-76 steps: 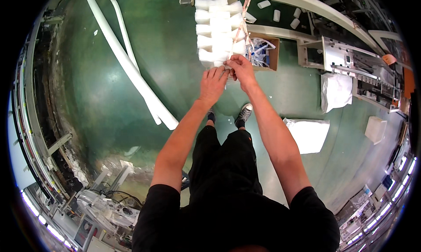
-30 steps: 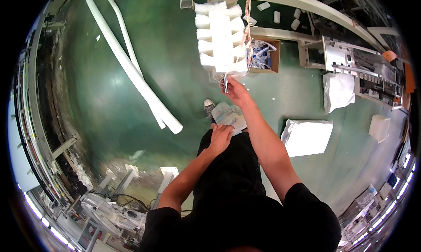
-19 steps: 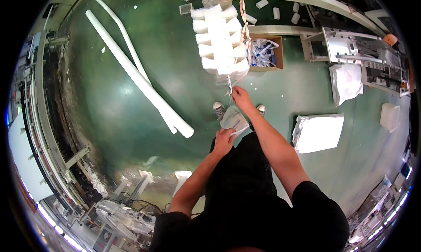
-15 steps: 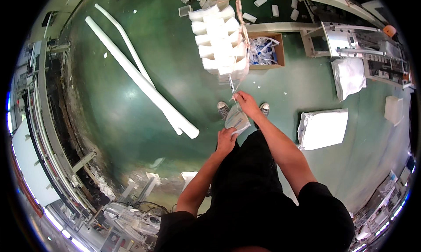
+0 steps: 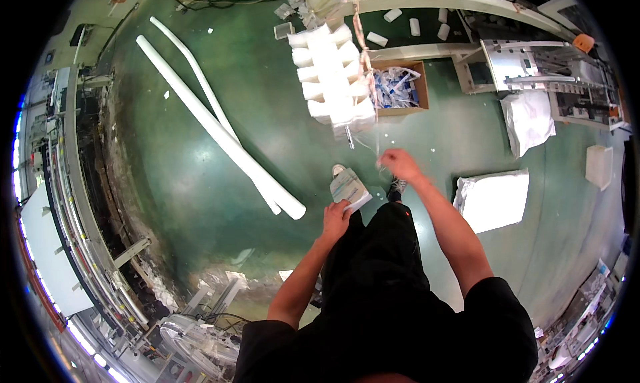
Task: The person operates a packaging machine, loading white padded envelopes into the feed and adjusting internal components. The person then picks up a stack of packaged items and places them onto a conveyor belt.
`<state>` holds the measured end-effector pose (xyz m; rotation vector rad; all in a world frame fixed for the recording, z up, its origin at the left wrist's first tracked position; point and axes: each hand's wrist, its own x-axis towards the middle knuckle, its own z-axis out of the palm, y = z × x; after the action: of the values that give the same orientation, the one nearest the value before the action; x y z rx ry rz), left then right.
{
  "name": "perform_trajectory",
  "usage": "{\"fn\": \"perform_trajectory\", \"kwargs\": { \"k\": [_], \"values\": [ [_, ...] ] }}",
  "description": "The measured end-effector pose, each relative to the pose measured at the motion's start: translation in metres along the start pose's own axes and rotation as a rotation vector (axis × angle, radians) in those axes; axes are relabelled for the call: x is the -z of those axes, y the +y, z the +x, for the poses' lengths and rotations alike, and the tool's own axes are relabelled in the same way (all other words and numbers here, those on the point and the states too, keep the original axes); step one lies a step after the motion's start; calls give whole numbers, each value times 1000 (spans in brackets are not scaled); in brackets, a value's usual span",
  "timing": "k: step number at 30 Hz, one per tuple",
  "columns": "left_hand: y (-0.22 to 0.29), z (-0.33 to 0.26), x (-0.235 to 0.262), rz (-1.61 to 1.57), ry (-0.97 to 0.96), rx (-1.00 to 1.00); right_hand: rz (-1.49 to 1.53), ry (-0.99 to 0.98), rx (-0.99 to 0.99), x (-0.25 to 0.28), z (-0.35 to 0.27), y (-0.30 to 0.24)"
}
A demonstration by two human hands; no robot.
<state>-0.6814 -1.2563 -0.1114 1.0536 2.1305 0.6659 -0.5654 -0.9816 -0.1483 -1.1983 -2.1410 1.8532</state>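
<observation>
Green floor (image 5: 200,203): two long white tubes (image 5: 220,133) laid side by side. White stacked bundle (image 5: 333,83) hung above, beside a cardboard box (image 5: 399,88). Flat packet (image 5: 350,188) gripped at its lower edge by the left hand (image 5: 335,216). Thin clear strand (image 5: 377,140) pinched in the closed right hand (image 5: 399,164), below the bundle.

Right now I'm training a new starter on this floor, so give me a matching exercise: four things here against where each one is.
Things:
1. packet
2. long tubes
3. cardboard box
4. white bag

Places:
A. on the floor to the person's right
B. in the left hand
C. lying across the floor on the left
D. beside the stack of white rolls

Pairs: 1-B, 2-C, 3-D, 4-A
</observation>
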Motion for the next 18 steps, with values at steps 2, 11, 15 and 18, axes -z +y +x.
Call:
{"fn": "perform_trajectory", "kwargs": {
  "k": [2,11,15,18],
  "values": [
    [-5,0,0,31,-7,8,-256,-156,-35,-39,-1,13],
    [-22,-9,-8,75,11,-2,-291,-364,-34,-61,-27,-22],
    [-18,-3,-4,124,-43,29,-381,-269,-83,-73,-23,4],
    [-22,-5,-4,108,-48,23,-301,-357,20,-97,-25,-4]
  ]
}}
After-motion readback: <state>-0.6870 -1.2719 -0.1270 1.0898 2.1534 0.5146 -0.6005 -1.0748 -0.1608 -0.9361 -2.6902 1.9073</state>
